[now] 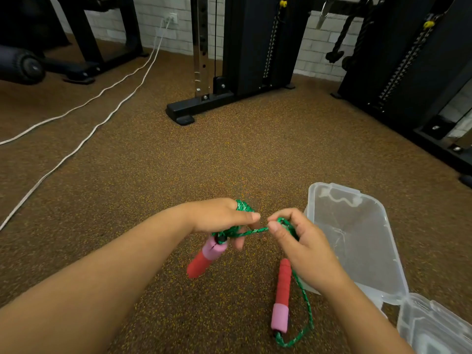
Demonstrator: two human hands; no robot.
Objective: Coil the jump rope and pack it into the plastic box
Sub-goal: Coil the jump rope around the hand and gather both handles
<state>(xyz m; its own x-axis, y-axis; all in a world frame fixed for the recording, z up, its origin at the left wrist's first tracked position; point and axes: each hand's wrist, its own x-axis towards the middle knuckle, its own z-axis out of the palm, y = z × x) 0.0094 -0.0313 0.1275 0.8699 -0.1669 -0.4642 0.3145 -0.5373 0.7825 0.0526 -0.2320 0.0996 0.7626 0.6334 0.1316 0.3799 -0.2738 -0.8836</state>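
My left hand [222, 215] grips a bundle of coiled green jump rope [244, 206]; one red and pink foam handle [206, 256] hangs from under it. My right hand [301, 241] pinches a strand of the green rope just right of the left hand. A short stretch of rope runs taut between the two hands. The second red and pink handle [282, 293] lies on the floor below my right hand, with a loop of rope [304, 325] trailing from its pink end. The clear plastic box [357, 241] stands open on the floor to the right, touching my right wrist area.
The box's clear lid [439, 328] lies open at the lower right. Brown speckled gym floor [153, 175] surrounds me. Black weight machines [255, 47] stand ahead and at the right [413, 72]. Two white cables [84, 106] cross the floor at the left.
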